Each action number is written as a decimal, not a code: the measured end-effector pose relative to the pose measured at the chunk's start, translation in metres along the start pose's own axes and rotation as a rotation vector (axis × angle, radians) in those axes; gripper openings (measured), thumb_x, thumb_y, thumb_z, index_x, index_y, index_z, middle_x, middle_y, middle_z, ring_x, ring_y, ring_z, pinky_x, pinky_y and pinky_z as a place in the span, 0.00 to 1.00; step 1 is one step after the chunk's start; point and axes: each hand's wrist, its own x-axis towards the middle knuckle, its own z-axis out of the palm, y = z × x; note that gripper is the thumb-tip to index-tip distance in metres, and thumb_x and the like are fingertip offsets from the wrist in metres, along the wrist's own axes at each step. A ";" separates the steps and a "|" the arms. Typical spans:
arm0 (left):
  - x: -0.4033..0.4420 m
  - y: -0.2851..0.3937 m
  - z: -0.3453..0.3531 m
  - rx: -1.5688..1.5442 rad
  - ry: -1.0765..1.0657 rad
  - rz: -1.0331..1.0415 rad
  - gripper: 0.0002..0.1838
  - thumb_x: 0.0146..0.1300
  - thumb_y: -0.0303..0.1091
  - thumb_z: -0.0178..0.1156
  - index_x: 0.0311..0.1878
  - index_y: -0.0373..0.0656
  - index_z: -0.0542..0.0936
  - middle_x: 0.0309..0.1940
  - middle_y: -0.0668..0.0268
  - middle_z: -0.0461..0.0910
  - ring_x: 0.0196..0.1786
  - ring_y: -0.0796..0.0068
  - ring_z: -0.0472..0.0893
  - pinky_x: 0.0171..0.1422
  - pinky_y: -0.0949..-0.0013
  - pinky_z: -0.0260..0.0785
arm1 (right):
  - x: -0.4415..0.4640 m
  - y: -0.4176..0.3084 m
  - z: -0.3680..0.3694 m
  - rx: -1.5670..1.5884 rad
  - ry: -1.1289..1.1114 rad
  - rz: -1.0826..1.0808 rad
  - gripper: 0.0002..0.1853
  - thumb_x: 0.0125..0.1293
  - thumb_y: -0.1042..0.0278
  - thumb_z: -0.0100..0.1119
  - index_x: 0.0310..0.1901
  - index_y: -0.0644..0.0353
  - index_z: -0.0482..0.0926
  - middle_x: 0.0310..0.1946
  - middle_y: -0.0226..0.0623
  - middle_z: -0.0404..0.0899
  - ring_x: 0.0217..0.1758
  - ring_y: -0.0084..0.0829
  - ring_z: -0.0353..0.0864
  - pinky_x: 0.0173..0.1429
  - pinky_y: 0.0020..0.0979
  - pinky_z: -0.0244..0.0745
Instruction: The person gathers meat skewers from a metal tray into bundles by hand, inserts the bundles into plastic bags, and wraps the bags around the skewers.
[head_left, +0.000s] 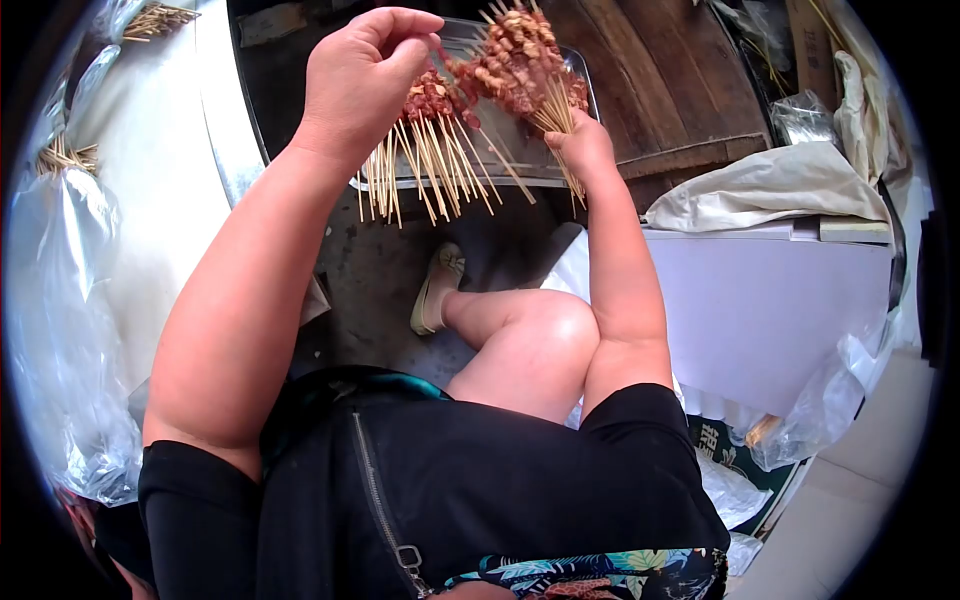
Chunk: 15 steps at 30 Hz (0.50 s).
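Observation:
My right hand (pixel 585 148) is closed around the bare sticks of a fanned bundle of meat skewers (pixel 518 65), meat end up. To its left, my left hand (pixel 362 85) has thumb and forefinger pinched together at the upper end of a single meat skewer (pixel 466 108); the exact grip is partly hidden. Below that hand, a row of raw meat skewers (pixel 430 100) lies in a metal tray (pixel 592 85), with bare sticks sticking out over the near edge toward me. My left hand and forearm cover part of the row.
Brown wooden boards (pixel 680 75) lie right of the tray. A white cloth (pixel 770 185) rests on a white box (pixel 780 300) at the right. On the left, a pale surface (pixel 150 200) carries plastic bags (pixel 70 330) and bundled sticks (pixel 68 157). My knee (pixel 555 325) is below the tray.

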 end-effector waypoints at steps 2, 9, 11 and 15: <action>0.000 0.001 0.001 -0.021 -0.002 0.003 0.10 0.64 0.27 0.56 0.47 0.38 0.80 0.37 0.66 0.83 0.39 0.82 0.80 0.47 0.79 0.73 | 0.006 0.008 0.006 0.280 -0.061 0.016 0.13 0.53 0.77 0.63 0.43 0.64 0.78 0.29 0.38 0.82 0.30 0.27 0.80 0.38 0.31 0.73; 0.000 0.002 0.000 -0.006 0.004 -0.021 0.10 0.64 0.27 0.56 0.47 0.37 0.80 0.37 0.66 0.83 0.39 0.82 0.80 0.48 0.79 0.73 | 0.022 0.038 0.019 0.348 -0.047 0.119 0.12 0.52 0.78 0.63 0.41 0.65 0.77 0.28 0.40 0.81 0.29 0.30 0.80 0.36 0.33 0.73; 0.000 0.002 0.001 -0.018 -0.004 -0.014 0.10 0.64 0.27 0.56 0.47 0.37 0.80 0.37 0.66 0.83 0.39 0.82 0.80 0.48 0.79 0.73 | 0.020 0.049 0.012 0.113 0.060 0.025 0.14 0.53 0.75 0.64 0.42 0.64 0.77 0.30 0.41 0.82 0.32 0.35 0.81 0.40 0.35 0.74; 0.000 0.005 0.002 -0.023 0.002 -0.044 0.10 0.64 0.27 0.56 0.47 0.37 0.80 0.38 0.66 0.82 0.39 0.82 0.80 0.48 0.79 0.73 | 0.024 0.057 0.010 0.184 0.196 0.057 0.13 0.55 0.71 0.63 0.43 0.63 0.77 0.31 0.42 0.82 0.34 0.36 0.82 0.42 0.36 0.73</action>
